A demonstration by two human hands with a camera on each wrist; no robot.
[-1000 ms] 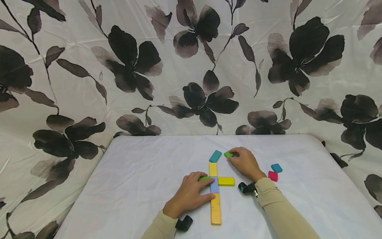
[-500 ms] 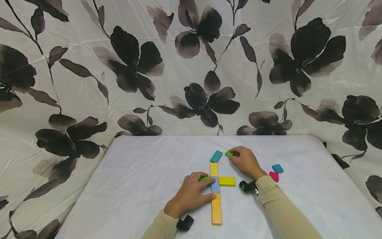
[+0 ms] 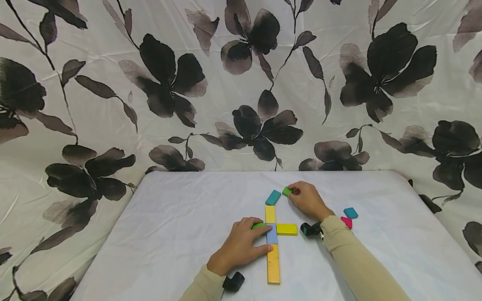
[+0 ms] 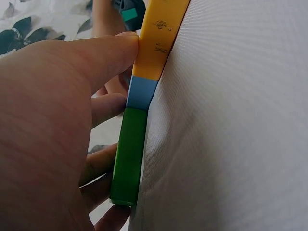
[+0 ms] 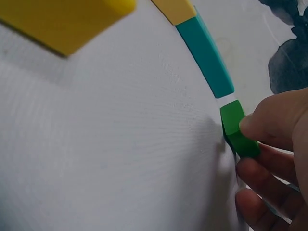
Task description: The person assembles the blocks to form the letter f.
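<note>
My right hand [image 3: 308, 201] pinches a small green block [image 3: 287, 191] between thumb and fingers at the far side of the table. In the right wrist view a narrow gap parts this green block [image 5: 232, 115] from the slanted teal block [image 5: 207, 57]. My left hand [image 3: 241, 242] rests on a cross of wooden blocks. Its thumb touches the long orange block [image 3: 273, 267], its index finger lies on the light blue block [image 3: 272, 236], and other fingers lie over a second green block [image 4: 129, 156]. A small yellow block [image 3: 270, 214] runs up from the blue one to the teal block.
A longer yellow block [image 3: 287, 229] sticks out to the right of the cross. Beyond the right forearm lie a loose blue block [image 3: 350, 212] and a red block [image 3: 347, 222], partly behind the sleeve. A white cloth [image 3: 169, 200] covers the table; a flowered curtain [image 3: 211, 92] hangs behind.
My right hand has moved the green block slightly left and away from me, closer to the teal block. The left hand stays in place on the cross.
</note>
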